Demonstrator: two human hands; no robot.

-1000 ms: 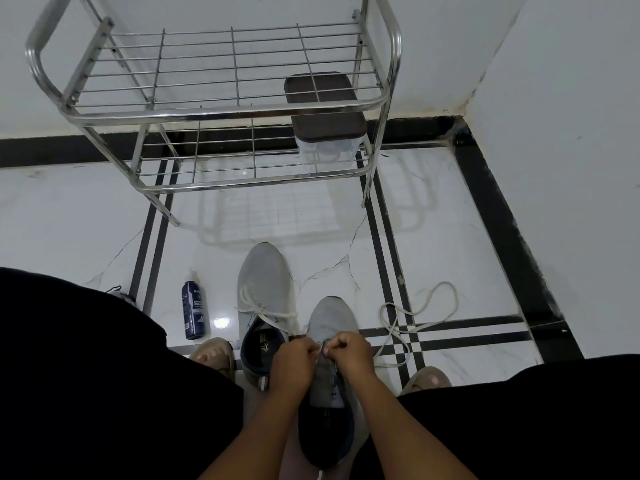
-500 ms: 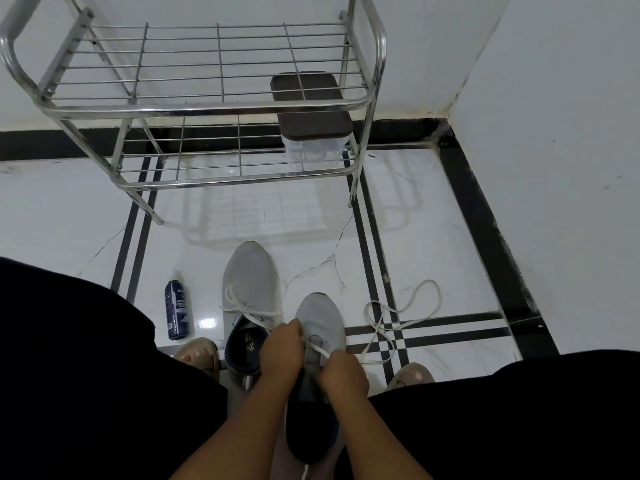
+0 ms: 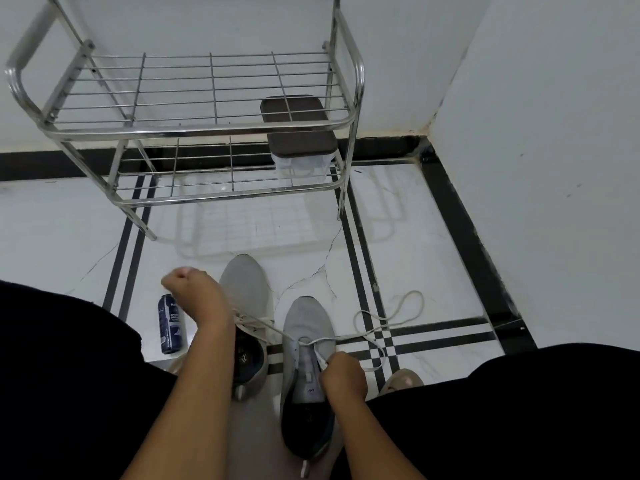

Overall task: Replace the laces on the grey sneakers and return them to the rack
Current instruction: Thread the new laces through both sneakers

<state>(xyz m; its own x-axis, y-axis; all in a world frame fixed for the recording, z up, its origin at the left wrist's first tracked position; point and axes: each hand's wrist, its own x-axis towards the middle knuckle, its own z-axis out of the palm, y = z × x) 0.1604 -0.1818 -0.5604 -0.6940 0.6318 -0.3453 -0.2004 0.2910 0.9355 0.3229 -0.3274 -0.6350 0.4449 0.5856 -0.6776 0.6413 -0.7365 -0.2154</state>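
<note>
I see my left hand (image 3: 188, 292) raised in a fist over the floor (image 3: 415, 244), gripping one end of the white lace (image 3: 346, 339), which runs taut to the front eyelets of the right-side grey sneaker (image 3: 306, 358). My right hand (image 3: 343, 379) pinches the lace at that sneaker's tongue. The other grey sneaker (image 3: 247, 292) sits just beside it, laced. The steel rack (image 3: 194, 131) stands beyond, and a blue spray can (image 3: 169, 323) lies near my left wrist.

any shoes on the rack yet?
No, both sneakers sit on the floor; the rack holds only a lidded box.
</note>
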